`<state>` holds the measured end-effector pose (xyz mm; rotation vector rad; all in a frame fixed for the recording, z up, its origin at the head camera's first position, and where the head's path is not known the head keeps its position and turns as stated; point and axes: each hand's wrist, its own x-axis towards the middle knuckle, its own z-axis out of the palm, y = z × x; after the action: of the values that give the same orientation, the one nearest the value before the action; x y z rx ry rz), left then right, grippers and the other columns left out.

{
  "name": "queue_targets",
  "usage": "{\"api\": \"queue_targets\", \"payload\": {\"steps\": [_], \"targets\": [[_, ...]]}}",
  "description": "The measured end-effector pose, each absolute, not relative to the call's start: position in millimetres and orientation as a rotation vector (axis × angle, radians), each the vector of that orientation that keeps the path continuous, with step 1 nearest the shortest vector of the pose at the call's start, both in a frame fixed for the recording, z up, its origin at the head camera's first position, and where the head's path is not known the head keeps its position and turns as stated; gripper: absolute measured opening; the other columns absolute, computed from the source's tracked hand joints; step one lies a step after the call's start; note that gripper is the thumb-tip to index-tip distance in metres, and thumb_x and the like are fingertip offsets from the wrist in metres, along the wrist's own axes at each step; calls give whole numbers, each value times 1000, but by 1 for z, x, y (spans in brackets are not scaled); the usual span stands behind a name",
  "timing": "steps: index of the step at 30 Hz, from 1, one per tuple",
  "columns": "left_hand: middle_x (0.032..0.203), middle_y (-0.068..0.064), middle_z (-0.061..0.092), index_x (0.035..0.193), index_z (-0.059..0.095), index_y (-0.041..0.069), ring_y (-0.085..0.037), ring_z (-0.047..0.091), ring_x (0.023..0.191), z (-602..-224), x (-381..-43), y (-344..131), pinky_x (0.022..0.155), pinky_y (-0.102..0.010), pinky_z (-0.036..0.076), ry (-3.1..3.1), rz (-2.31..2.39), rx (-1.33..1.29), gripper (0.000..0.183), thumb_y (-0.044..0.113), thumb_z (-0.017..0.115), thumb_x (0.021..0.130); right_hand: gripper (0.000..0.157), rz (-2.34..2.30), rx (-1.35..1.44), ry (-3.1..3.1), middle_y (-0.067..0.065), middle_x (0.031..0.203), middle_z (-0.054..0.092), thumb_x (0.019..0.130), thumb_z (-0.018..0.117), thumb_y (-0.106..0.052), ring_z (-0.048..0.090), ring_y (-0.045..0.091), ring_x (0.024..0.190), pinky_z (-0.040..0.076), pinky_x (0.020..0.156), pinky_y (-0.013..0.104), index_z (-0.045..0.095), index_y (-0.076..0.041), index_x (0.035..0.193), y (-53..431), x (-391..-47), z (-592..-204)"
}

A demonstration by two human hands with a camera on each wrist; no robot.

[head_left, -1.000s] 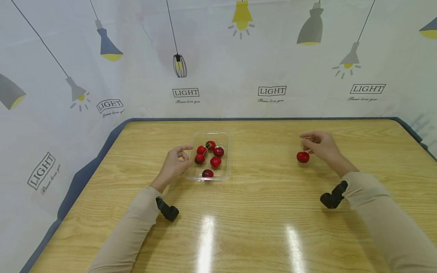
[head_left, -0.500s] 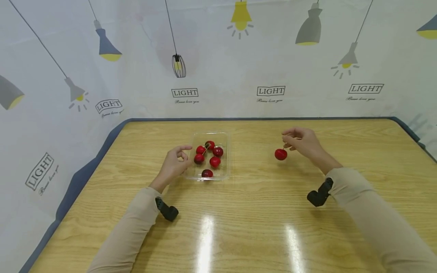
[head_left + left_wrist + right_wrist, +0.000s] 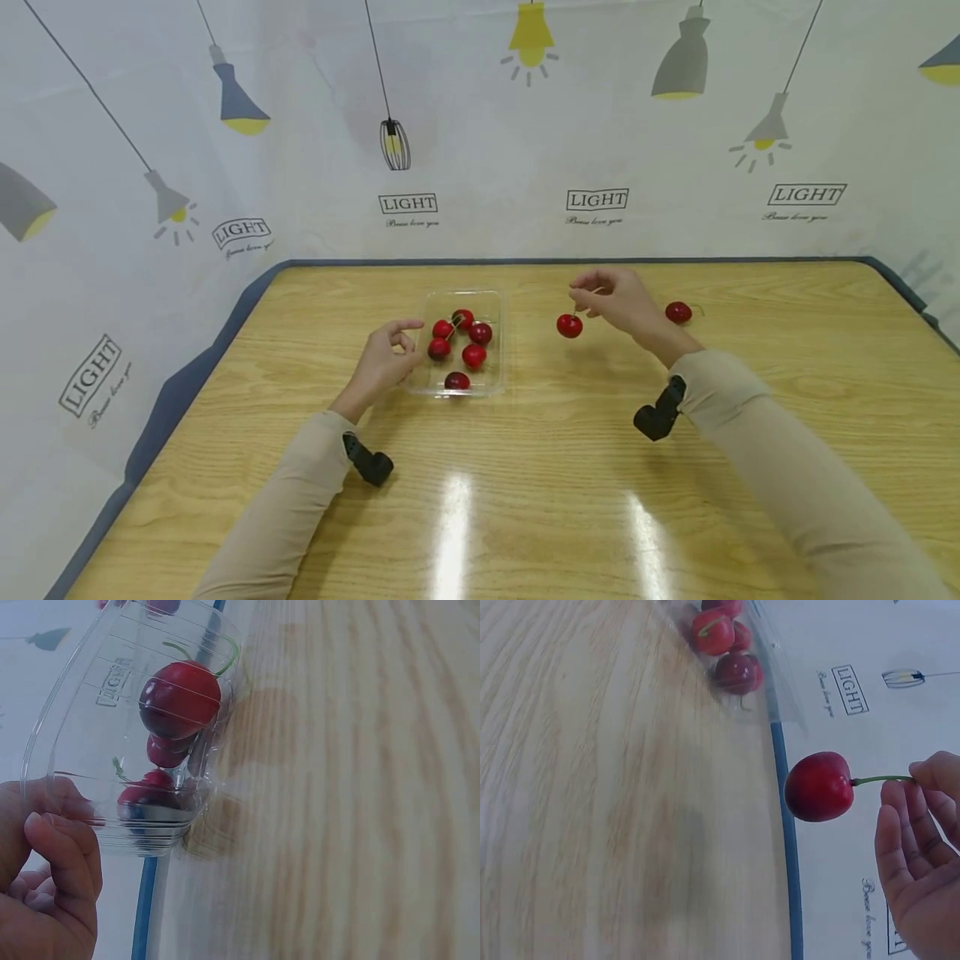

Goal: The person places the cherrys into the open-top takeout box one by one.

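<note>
A clear plastic punnet (image 3: 492,385) stands left of centre on the table, with several red cherries (image 3: 474,357) inside. My left hand (image 3: 386,362) pinches its left rim; in the left wrist view the thumb and a finger (image 3: 66,851) meet at the plastic edge. To the right of the punnet, my right hand (image 3: 618,307) holds one cherry (image 3: 570,326) by its stem. That cherry hangs above the wood in the head view. The right wrist view shows its green stem (image 3: 883,778) between thumb and fingertips.
Another cherry (image 3: 678,312) with a stem lies on the wooden table (image 3: 555,467), behind my right wrist. A white wall covering (image 3: 495,150) printed with lamps rises beyond the table's dark blue edge. A black wrist camera (image 3: 660,410) juts from beneath the right sleeve.
My right hand has carried the cherry leftward toward the punnet. The cherry left lying on the table has come into view behind it. My left hand stays at the punnet's rim.
</note>
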<state>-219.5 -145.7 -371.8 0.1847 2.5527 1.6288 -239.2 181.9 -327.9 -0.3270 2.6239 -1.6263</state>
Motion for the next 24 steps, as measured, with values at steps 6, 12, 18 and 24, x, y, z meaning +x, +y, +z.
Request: {"api": "queue_targets", "payload": {"steps": [6, 12, 18, 24], "targets": [[69, -5, 44, 125, 43, -1, -6, 34, 39, -371, -219, -146, 37, -21, 30, 2561, 1611, 197, 46, -3, 53, 80, 27, -1683, -389, 2583, 15, 91, 59, 86, 57, -17, 57, 28, 81, 49, 64, 24, 56, 4, 102, 163, -242, -320], [69, -5, 44, 124, 44, 0, -7, 35, 39, -371, -218, -146, 37, -21, 30, 2559, 1617, 190, 44, -2, 54, 81, 24, -1713, -457, 2559, 15, 91, 59, 86, 57, -14, 57, 29, 79, 50, 67, 31, 57, 4, 101, 142, -244, -316], [69, -5, 43, 124, 44, 0, -7, 35, 39, -371, -217, -146, 37, -21, 31, 2548, 1628, 193, 44, -3, 53, 80, 22, -1732, -479, 2511, 17, 92, 58, 85, 57, -12, 58, 30, 80, 51, 66, 31, 57, 4, 100, 118, -246, -317], [69, -5, 43, 124, 44, -1, -7, 34, 39, -370, -217, -146, 37, -20, 30, 2530, 1645, 195, 45, -4, 53, 80, 21, -1709, -485, 2485, 15, 90, 58, 85, 57, -11, 59, 26, 78, 51, 68, 36, 57, 4, 99, 99, -246, -321]]}}
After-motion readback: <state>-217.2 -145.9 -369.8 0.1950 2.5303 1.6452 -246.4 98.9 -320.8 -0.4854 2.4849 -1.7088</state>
